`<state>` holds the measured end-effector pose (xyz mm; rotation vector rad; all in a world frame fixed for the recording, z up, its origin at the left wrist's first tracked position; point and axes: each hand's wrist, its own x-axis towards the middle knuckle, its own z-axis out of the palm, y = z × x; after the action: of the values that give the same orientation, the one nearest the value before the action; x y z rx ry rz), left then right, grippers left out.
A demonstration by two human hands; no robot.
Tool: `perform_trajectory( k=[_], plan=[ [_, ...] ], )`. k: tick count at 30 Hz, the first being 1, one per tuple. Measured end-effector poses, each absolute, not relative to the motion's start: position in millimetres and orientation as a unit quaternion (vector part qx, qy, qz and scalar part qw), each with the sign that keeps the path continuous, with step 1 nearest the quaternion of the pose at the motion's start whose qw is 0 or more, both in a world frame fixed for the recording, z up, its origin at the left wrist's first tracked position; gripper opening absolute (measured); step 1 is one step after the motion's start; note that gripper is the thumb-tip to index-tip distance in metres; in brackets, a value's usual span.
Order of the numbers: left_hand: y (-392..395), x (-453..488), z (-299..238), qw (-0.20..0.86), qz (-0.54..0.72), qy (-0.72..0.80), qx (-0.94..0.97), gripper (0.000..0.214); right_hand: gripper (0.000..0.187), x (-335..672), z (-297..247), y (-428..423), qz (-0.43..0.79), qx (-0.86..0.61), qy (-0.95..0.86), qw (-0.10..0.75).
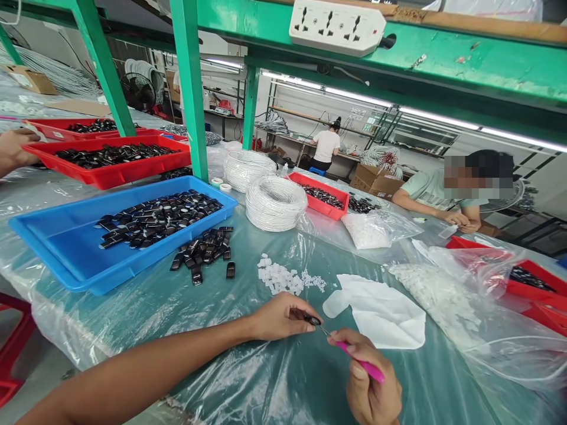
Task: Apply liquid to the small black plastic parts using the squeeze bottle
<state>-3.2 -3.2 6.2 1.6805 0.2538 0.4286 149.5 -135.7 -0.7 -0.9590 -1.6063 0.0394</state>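
Though near, white pieces [278, 277] beyond fingers [305, 305]

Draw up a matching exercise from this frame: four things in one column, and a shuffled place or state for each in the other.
Things
1. pink-handled tool
2. blue tray
3. white power strip
4. small black part

Places or states
A. on the front of the green beam
B. pinched in the left hand
C. gripped in the right hand
D. on the table, holding a heap of glossy black pieces

Right pairs: 1-C, 2-D, 3-A, 4-B
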Motion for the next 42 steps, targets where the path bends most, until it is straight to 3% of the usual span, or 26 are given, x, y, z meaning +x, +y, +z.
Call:
perform_trajectory(
  k=[5, 8, 10, 13, 16, 19, 24, 28, 31, 35, 42],
  plan=[
    [-2.2, -2.2, 2.8, 0.643, 0.192, 0.133, 0.729, 0.029, 0.015, 138.7, 14.6, -128.7, 0.019, -0.433, -0.504, 0.747],
    [-0.7, -1.0, 0.8, 0.648, 0.196, 0.153, 0.72, 0.027, 0.014, 146.9, 26.9, -125.5, -0.044, -0.501, -0.442, 0.742],
    [-0.2, -0.4, 0.0, 0.649, 0.196, 0.166, 0.716, 0.027, 0.019, 160.2, 30.1, -123.8, -0.069, -0.618, -0.429, 0.655],
    [-0.5, -0.2, 0.0, 0.652, 0.196, 0.175, 0.711, 0.027, 0.025, 185.4, 24.8, -120.7, -0.066, -0.79, -0.426, 0.437],
    [-0.8, -0.2, 0.3, 0.657, 0.194, 0.176, 0.707, 0.028, 0.028, 205.8, 12.7, -118.1, -0.052, -0.84, -0.481, 0.246],
    [-0.1, -0.2, -0.9, 0.651, 0.195, 0.178, 0.712, 0.029, 0.037, 213.8, 4.3, -118.0, -0.042, -0.836, -0.516, 0.18],
    [0.6, -0.6, -5.3, 0.64, 0.185, 0.18, 0.724, 0.031, 0.039, 209.0, 6.1, -119.8, -0.062, -0.849, -0.494, 0.176],
    [-1.2, -1.3, -4.2, 0.627, 0.18, 0.169, 0.739, 0.029, 0.048, 201.5, 4.5, -115.1, 0.02, -0.817, -0.501, 0.285],
    [-3.0, -2.1, -0.7, 0.624, 0.178, 0.155, 0.745, 0.028, 0.052, 194.4, -2.9, -105.5, 0.011, -0.792, -0.515, 0.328],
    [-4.8, -3.9, 2.6, 0.615, 0.172, 0.144, 0.756, 0.028, 0.046, 189.6, -12.3, -92.2, -0.046, -0.787, -0.528, 0.317],
    [-8.7, -7.8, 3.2, 0.591, 0.149, 0.113, 0.785, 0.029, 0.057, 195.6, -8.0, -92.6, -0.09, -0.819, -0.468, 0.32]
  ],
)
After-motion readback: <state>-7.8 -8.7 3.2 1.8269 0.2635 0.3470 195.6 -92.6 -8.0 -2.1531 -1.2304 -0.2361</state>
